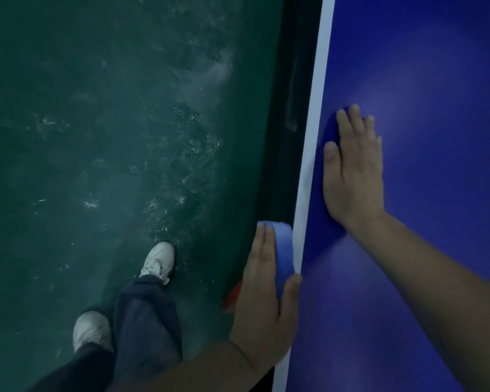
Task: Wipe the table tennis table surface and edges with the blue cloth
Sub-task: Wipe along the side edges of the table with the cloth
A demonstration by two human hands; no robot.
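Gripping the folded blue cloth (284, 250) against the deep-blue table's white-striped edge (309, 165), the left hand (263, 301) hides its lower part; the right hand (354, 171) lies flat, fingers spread, empty.

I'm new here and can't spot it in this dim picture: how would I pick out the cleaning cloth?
Find the dark blue table tennis table on the right, then its white border stripe. Near the bottom of that stripe, the left hand presses the blue cloth against the table's edge. It is paler blue than the tabletop, unlike the cloth-free right hand.
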